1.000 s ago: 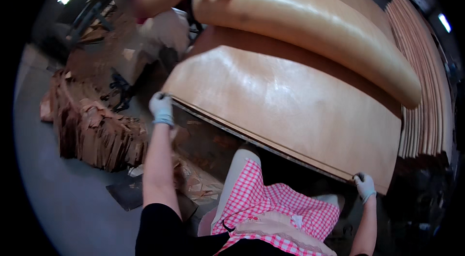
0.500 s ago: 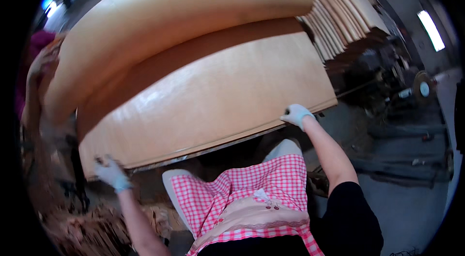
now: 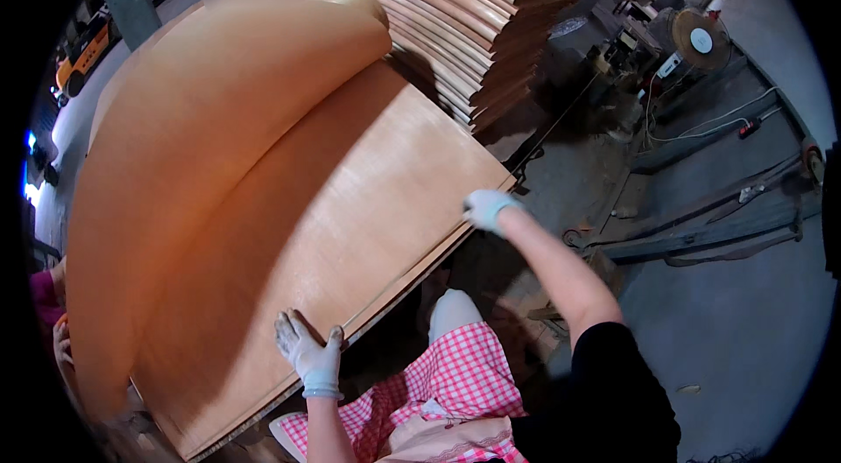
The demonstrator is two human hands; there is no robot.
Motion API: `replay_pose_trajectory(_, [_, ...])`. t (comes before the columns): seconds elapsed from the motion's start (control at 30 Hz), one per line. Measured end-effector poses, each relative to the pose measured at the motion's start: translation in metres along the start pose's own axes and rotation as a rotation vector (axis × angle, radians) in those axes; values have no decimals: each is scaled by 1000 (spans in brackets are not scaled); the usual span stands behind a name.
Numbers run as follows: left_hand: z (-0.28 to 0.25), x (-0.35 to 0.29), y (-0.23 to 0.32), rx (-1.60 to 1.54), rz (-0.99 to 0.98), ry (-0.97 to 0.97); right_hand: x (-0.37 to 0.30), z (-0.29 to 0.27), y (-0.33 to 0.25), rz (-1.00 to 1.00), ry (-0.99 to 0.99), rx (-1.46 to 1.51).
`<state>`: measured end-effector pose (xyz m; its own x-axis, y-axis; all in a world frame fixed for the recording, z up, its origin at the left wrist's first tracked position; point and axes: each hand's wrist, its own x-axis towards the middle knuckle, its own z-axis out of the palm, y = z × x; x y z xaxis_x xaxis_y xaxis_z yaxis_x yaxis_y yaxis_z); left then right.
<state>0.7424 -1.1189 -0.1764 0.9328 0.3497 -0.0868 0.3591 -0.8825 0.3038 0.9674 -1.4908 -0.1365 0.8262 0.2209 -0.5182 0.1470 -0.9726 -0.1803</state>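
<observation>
A broad, flat wood veneer sheet lies before me, its near edge running up to the right. My left hand, in a pale glove with dirty fingertips, rests on the sheet close to this edge, fingers spread. My right hand, also gloved, is closed at the edge near the right corner; what its fingers hold is hidden. A thin cord runs along the edge between both hands. Over the sheet's far side a large curled veneer sheet arches up and shades it.
A tall stack of folded veneer sheets stands behind. A co-worker's hand is by the curled sheet at far left. Right of the stack stands a machine with a round reel. Metal frame bars lie on the right.
My view has swung to the right. My left hand has come closer to my right along the sheet's edge and lies flatter. The curled sheet now covers more of the left side.
</observation>
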Motion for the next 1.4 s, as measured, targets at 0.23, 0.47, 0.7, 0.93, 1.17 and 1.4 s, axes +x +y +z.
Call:
replay_pose_trajectory(0.23, [7,-1,-7,58,10,44,35,-18,120,211,155,-14])
replay_pose_trajectory(0.47, [6,-25,1,-124,-47,252,22,17,110,518,819,628])
replay_pose_trajectory(0.7, [-27,-63,72,-666,325,196,-100,74,-108,-290,408,1020])
replay_pose_trajectory(0.93, [-39,-94,16,-1368,34,243,-185,106,-271,-602,-117,1321])
replay_pose_trajectory(1.17, [-86,-101,-258,-1174,-755,783,-107,93,-238,-606,88,322])
replay_pose_trajectory(1.4, [-129,-142,-505,-580,-985,938,-54,49,-125,-296,67,83])
